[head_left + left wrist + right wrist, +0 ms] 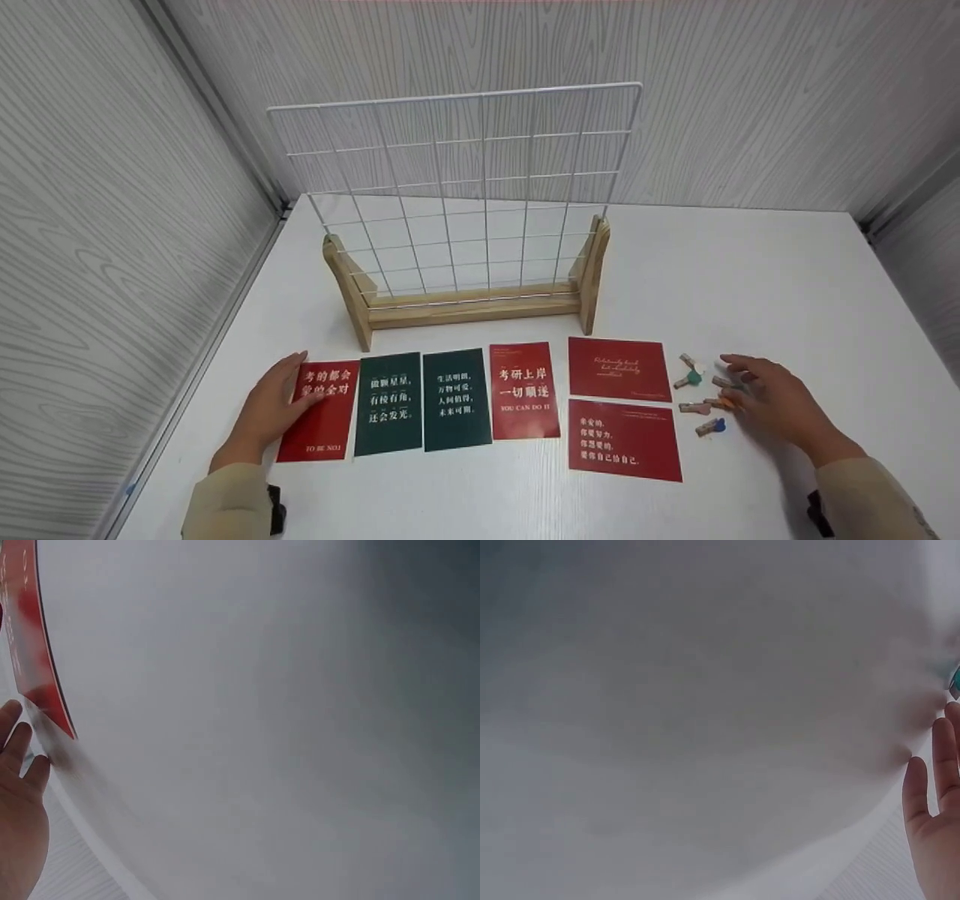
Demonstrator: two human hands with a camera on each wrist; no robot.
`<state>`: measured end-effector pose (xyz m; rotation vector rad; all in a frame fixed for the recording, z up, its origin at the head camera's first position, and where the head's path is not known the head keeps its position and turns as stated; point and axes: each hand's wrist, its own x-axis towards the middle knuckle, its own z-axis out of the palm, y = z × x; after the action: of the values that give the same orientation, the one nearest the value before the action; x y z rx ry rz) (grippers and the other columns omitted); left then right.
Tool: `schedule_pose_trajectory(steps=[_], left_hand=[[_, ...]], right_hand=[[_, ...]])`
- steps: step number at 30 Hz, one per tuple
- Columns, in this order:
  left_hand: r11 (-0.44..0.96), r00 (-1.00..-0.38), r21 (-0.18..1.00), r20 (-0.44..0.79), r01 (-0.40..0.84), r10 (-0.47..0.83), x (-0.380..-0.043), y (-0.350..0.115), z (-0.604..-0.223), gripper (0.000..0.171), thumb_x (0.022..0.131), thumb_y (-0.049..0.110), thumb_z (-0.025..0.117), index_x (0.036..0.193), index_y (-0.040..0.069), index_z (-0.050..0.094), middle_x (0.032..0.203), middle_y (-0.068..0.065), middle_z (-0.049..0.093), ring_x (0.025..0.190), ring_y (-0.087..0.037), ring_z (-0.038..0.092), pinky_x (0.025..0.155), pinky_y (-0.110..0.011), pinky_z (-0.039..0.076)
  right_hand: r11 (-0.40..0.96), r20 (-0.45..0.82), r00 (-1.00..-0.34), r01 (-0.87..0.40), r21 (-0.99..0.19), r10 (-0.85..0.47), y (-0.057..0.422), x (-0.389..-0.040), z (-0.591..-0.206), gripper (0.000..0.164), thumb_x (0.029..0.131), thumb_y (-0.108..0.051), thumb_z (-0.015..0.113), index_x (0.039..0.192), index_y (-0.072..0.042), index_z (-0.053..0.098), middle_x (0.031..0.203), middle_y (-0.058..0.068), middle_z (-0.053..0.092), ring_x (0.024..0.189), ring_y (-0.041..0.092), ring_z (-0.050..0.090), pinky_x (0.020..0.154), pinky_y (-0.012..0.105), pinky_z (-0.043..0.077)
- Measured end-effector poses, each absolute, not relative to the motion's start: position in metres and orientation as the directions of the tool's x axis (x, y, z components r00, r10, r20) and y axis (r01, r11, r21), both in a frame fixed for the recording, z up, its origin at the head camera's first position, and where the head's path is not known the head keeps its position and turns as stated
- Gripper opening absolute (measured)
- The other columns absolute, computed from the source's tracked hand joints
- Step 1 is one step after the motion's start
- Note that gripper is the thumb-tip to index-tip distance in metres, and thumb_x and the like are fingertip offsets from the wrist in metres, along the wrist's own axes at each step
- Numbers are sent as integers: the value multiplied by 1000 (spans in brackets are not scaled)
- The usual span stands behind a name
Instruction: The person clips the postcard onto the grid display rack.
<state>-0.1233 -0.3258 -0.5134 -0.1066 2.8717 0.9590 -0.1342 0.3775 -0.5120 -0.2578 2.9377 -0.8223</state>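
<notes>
In the head view my left hand [271, 401] lies at the left edge of a red card [321, 427] with white lettering, its thumb reaching over the card's face. Loosely extended fingers [16, 746] of that hand show beside the card's corner in the left wrist view. My right hand [776, 409] hovers by several small wooden clips with coloured ornaments, among them a green one [686, 379] and a blue one [710, 427]. Its fingers are relaxed and spread, with the thumb close to an orange clip [718, 403].
Two green cards [388, 431] and three more red cards [525, 426] lie in a row on the white table [480, 499]. Behind them stands a white wire grid [484, 180] in a wooden stand [476, 309]. Grey wood-grain panels [750, 97] enclose the table.
</notes>
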Motion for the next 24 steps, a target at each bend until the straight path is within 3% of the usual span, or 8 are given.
schedule_pose_trajectory(steps=[15,24], left_hand=[[768,-982,619,-176,-166,-70,-124,-325,-510,85,84,30,73,149,3,25,149,-25,27,136,-45,21,103,-62,26],[722,-983,668,-157,-179,-99,-124,-325,-510,87,82,24,76,150,4,25,148,-23,30,136,-43,23,105,-61,24]], right_hand=[[840,-23,-985,-133,-526,-170,378,-137,-516,35,86,-3,67,121,0,60,108,16,61,99,36,58,86,56,47],[841,-43,-988,-104,-531,-150,376,-137,-516,25,87,-3,67,112,-5,66,106,14,63,96,32,59,84,52,50]])
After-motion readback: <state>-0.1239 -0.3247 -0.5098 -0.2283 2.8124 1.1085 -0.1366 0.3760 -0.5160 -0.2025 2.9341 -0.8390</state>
